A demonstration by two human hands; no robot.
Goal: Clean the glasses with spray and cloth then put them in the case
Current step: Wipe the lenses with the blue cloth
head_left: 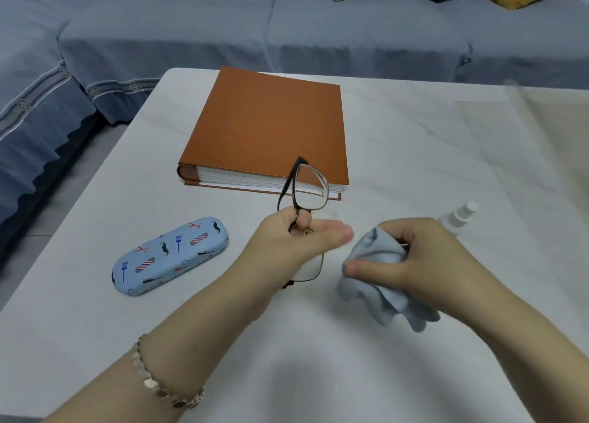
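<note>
My left hand (pixel 291 242) holds dark-framed glasses (pixel 310 186) by the bridge, turned on end: one lens stands above the fingers, the other shows below the palm. Just to the right, my right hand (pixel 424 257) is closed on a bunched light blue cloth (pixel 376 282) that hangs down toward the table, a short gap from the glasses. A small white spray bottle (pixel 459 217) lies behind my right hand, partly hidden by it. The light blue glasses case (pixel 170 257), printed with combs and moustaches, lies shut on the table to the left of my left hand.
A thick orange-brown album (pixel 271 126) lies on the white table (pixel 127 343) behind the glasses. A blue sofa (pixel 191 33) with cushions runs along the far and left sides. A bracelet is on my left wrist.
</note>
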